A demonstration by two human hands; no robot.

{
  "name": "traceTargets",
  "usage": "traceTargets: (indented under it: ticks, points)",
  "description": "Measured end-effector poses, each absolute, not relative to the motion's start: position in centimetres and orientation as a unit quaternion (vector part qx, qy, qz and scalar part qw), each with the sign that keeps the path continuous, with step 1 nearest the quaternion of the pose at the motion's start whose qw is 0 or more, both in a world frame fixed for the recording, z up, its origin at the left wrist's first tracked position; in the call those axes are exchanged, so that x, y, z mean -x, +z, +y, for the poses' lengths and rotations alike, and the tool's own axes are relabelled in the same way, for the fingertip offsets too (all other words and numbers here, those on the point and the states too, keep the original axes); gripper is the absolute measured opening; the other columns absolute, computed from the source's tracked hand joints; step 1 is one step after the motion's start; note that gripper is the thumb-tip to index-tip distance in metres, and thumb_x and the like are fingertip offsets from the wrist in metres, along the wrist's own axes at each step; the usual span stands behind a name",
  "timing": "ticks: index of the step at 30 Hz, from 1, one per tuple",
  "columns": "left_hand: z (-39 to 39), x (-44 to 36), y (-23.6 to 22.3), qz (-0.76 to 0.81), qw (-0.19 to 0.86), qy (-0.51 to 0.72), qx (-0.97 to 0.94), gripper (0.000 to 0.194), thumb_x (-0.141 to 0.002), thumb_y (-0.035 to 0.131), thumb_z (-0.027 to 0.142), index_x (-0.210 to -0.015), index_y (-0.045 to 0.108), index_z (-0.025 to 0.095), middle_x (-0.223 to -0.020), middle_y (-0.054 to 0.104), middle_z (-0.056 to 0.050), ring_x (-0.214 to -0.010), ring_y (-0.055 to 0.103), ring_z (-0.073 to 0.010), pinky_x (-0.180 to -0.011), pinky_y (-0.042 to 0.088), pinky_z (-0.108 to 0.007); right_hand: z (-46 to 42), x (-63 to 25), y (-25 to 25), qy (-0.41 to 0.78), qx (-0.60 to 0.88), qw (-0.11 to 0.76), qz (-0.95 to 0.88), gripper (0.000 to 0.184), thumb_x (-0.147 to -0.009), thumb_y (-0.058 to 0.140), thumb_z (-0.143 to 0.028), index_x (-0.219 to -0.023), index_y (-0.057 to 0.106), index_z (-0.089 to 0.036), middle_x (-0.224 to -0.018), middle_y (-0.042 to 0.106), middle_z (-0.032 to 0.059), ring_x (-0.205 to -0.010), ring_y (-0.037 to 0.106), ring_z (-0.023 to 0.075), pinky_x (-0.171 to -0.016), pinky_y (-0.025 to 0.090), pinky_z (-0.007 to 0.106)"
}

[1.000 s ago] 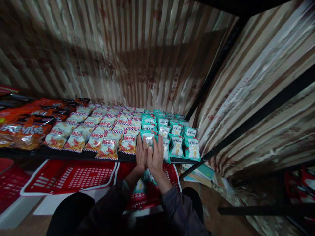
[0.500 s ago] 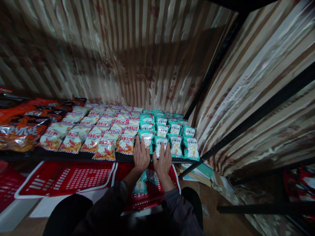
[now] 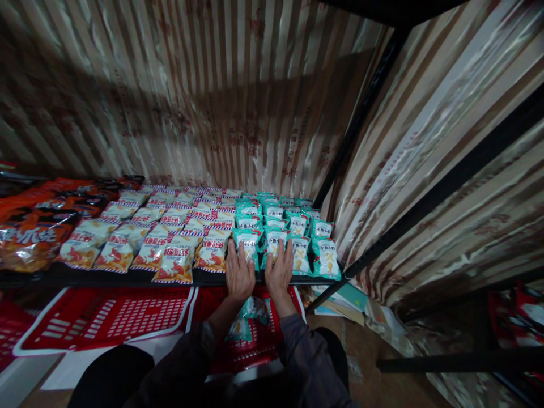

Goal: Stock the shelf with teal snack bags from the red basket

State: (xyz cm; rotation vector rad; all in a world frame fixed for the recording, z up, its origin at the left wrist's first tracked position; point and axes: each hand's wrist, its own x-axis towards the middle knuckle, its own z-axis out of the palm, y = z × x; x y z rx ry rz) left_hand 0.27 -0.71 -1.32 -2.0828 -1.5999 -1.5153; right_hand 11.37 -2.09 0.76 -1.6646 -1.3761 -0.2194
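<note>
On the front edge of the shelf, my left hand [image 3: 240,275] lies with its fingers stretched over the lower part of a green-and-white snack bag [image 3: 248,237]. My right hand [image 3: 279,273] rests the same way on the neighbouring snack bag [image 3: 276,236], fingers extended. Neither hand is wrapped around a bag, and the fingers cover part of both fronts. More green bags [image 3: 326,258] stand in rows to the right and behind. To the left of my left hand are rows of white-and-orange snack bags [image 3: 177,258].
Orange-and-black bags [image 3: 38,238] fill the shelf's left end. Below the shelf edge [image 3: 127,277], red baskets [image 3: 189,317] stand on the floor side, one holding green bags [image 3: 254,310]. A black post [image 3: 361,113] and striped curtain [image 3: 238,85] bound the shelf.
The bag under my right hand has shifted slightly back, and that hand has moved forward with it. My left hand stays on its bag. The view has shifted a little.
</note>
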Motion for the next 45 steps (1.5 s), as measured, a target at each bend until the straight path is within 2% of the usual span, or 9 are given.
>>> traceTargets:
  ticks: [4, 10, 18, 23, 26, 35, 39, 45]
  points:
    - [-0.8, -0.3, -1.3, -0.522, 0.072, -0.497, 0.689, 0.058, -0.098, 0.035, 0.033, -0.149, 0.028, 0.005, -0.156, 0.023, -0.027, -0.146, 0.022, -0.0342, -0.111, 0.033, -0.051, -1.7, -11.6, 0.2, -0.115, 0.67, 0.443, -0.585, 0.053, -0.098, 0.033, -0.031, -0.148, 0.032, -0.011, -0.158, 0.021, 0.0221, -0.147, 0.019, 0.0316, -0.109, 0.032, 0.06]
    - [-1.0, -0.5, -1.0, -0.526, 0.089, -0.498, 0.683, 0.06, -0.098, 0.036, 0.033, -0.149, 0.026, 0.004, -0.155, 0.024, -0.027, -0.145, 0.024, -0.0334, -0.112, 0.033, -0.049, -2.3, -11.9, -0.1, -0.14, 0.657, 0.424, -0.608, 0.06, -0.098, 0.037, -0.033, -0.152, 0.023, -0.013, -0.16, 0.015, 0.0199, -0.148, 0.012, 0.0329, -0.11, 0.032, 0.06]
    - [-1.1, -0.5, -1.2, -0.527, 0.1, -0.489, 0.688, 0.058, -0.098, 0.037, 0.031, -0.149, 0.027, 0.004, -0.154, 0.025, -0.028, -0.146, 0.023, -0.0325, -0.11, 0.035, -0.048, -1.8, -13.2, -0.4, -0.114, 0.606, 0.438, -0.654, 0.059, -0.098, 0.036, -0.03, -0.153, 0.021, -0.015, -0.161, 0.013, 0.0185, -0.148, 0.017, 0.031, -0.11, 0.036, 0.057]
    - [-1.3, -0.6, -1.1, -0.529, 0.116, -0.482, 0.688, 0.06, -0.098, 0.038, 0.028, -0.151, 0.022, 0.006, -0.155, 0.024, -0.027, -0.147, 0.021, -0.0318, -0.11, 0.036, -0.048, -1.9, -13.8, -0.6, -0.128, 0.598, 0.424, -0.668, 0.059, -0.097, 0.038, -0.028, -0.152, 0.022, -0.015, -0.159, 0.02, 0.0196, -0.147, 0.021, 0.0321, -0.108, 0.037, 0.057]
    - [-1.3, -0.7, -1.1, -0.536, 0.111, -0.479, 0.686, 0.06, -0.098, 0.036, 0.03, -0.152, 0.019, 0.009, -0.156, 0.022, -0.025, -0.147, 0.02, -0.031, -0.111, 0.035, -0.048, -2.1, -13.8, -0.7, -0.145, 0.593, 0.418, -0.673, 0.06, -0.097, 0.037, -0.029, -0.153, 0.021, -0.014, -0.159, 0.021, 0.0199, -0.147, 0.02, 0.0321, -0.108, 0.037, 0.057]
    - [-1.5, -0.8, -1.0, -0.527, 0.122, -0.489, 0.684, 0.064, -0.097, 0.04, 0.028, -0.153, 0.016, 0.01, -0.157, 0.022, -0.023, -0.148, 0.016, -0.0302, -0.114, 0.03, -0.05, -2.6, -13.8, -1.1, -0.197, 0.583, 0.389, -0.686, 0.062, -0.099, 0.038, -0.033, -0.155, 0.013, -0.019, -0.161, 0.011, 0.0181, -0.148, 0.015, 0.0344, -0.107, 0.035, 0.06]
    - [-1.5, -0.6, -0.8, -0.527, 0.125, -0.483, 0.688, 0.066, -0.096, 0.041, 0.026, -0.154, 0.012, 0.011, -0.159, 0.018, -0.022, -0.148, 0.014, -0.0303, -0.114, 0.03, -0.05, -2.7, -13.9, -1.3, -0.208, 0.579, 0.387, -0.687, 0.066, -0.097, 0.044, -0.037, -0.154, 0.015, -0.02, -0.162, 0.008, 0.0172, -0.148, 0.014, 0.0344, -0.108, 0.034, 0.059]
    - [-1.7, -0.5, -0.9, -0.524, 0.099, -0.472, 0.702, 0.065, -0.097, 0.038, 0.027, -0.154, 0.011, 0.011, -0.16, 0.011, -0.02, -0.149, 0.011, -0.0304, -0.115, 0.028, -0.052, -3.3, -14.0, -1.5, -0.208, 0.595, 0.37, -0.682, 0.065, -0.097, 0.044, -0.038, -0.154, 0.018, -0.019, -0.161, 0.012, 0.0186, -0.148, 0.016, 0.0349, -0.108, 0.035, 0.059]
